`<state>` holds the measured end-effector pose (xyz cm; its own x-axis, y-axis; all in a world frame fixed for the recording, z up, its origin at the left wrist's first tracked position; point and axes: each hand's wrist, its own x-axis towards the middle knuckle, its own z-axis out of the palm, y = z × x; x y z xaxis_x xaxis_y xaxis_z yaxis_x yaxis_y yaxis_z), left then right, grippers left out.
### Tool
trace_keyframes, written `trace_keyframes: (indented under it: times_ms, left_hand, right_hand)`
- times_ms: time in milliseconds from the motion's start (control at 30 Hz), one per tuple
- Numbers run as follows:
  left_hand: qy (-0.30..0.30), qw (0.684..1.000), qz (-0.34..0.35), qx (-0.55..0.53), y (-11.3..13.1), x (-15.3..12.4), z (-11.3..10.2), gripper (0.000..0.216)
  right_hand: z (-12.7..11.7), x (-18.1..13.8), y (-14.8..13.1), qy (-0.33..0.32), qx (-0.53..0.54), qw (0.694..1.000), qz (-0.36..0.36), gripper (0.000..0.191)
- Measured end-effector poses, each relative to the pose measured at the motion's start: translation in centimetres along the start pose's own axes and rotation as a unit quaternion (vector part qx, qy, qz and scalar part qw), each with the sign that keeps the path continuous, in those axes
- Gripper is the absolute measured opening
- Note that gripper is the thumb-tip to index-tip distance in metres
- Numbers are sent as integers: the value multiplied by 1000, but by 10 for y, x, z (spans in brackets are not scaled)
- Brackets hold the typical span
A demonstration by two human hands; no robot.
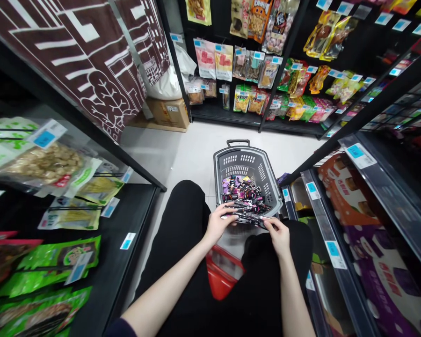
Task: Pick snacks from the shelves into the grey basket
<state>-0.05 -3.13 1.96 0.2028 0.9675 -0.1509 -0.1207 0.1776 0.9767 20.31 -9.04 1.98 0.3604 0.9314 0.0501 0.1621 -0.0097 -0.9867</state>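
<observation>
Between my knees, my left hand [220,223] and my right hand [278,237] hold a row of small dark wrapped snack packets [248,217] stretched between them, above the near end of a grey shopping basket [215,171]. The fingers of my left hand are closed on the left end of the row. My right thumb and fingers pinch its right end. Inside the basket lies a loose heap of small packets [241,188] in black, purple and pink. Printing on the held packets is too small to read.
Shelves with hanging snack bags [242,98] stand beyond the basket. Green bags [59,262] fill the left shelf [126,220]. Boxes [382,271] line the right rack. A cardboard box [170,113] rests on the floor [192,154]. A red plastic piece [219,285] shows between my legs.
</observation>
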Motion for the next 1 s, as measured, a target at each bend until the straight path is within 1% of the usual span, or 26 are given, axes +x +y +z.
trace_keyframes:
  times_ms: [100,233,333,467,567,633,700,767,900,1000]
  left_hand:
    - [6,1000,19,10,2,0,0,21]
    - [28,992,79,96,3,0,-1,10]
    - [22,991,82,98,4,0,0,12]
    - [19,997,53,48,5,0,1,18]
    - [22,999,36,20,4,0,2,26]
    - [22,999,23,-2,2,1,2,28]
    - [12,999,3,-32,3,1,2,30]
    - [-8,998,-36,-46,4,2,1,31]
    - [-52,990,-126,-32,5,3,-2,32]
    - [-72,984,-158,-28,1,4,-4,36]
  right_hand:
    - [3,-1,-2,5,-3,1000,-7,16]
    - [6,-3,-4,19,-3,1000,1,19]
    - [7,-3,-1,20,3,1000,-12,21]
    - [9,-1,5,42,-3,999,-25,22]
    - [12,-1,5,55,53,997,-6,23]
    - [14,-2,3,49,104,993,12,24]
    - [15,-3,0,43,128,991,22,24]
    - [13,-3,-3,37,109,993,16,25]
    - [5,-5,-6,22,48,998,-17,23]
    - [-1,-5,-4,14,28,999,-17,20]
